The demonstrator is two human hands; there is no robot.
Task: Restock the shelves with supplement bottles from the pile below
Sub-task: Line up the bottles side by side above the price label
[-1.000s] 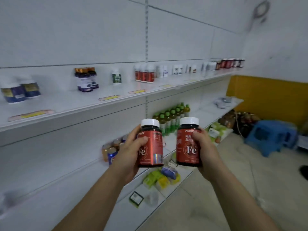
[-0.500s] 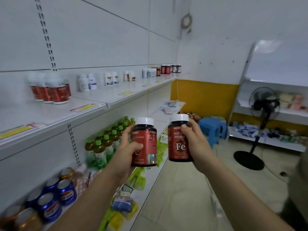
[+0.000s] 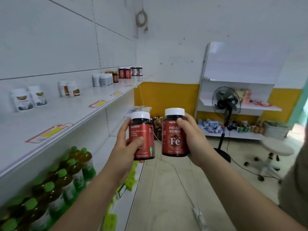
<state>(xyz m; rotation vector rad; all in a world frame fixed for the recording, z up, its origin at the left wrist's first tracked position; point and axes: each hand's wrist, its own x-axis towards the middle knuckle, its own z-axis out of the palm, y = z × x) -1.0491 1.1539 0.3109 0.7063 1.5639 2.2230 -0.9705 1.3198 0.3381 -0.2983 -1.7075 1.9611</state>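
Since the earlier frames the view has swung rightward along the aisle: the far end of the upper shelf (image 3: pixel 93 112), with its red-labelled bottles (image 3: pixel 125 73), now lies ahead, and a standing fan (image 3: pixel 225 104) has come nearer the centre. Both hands remain raised at chest height. Left hand (image 3: pixel 128 144): fingers wrapped round the left bottle (image 3: pixel 143 135), thumb across its label. Right hand (image 3: pixel 191 139): fingers clasping the right bottle (image 3: pixel 175 133), marked "Fe". Bottles upright, side by side, not touching. Judged stage: carrying toward matching stock; neither is shelved yet. Hidden or unclear: the pile below, the left label's small print, and motion-blurred green-capped drinks (image 3: pixel 66 177) at lower left.
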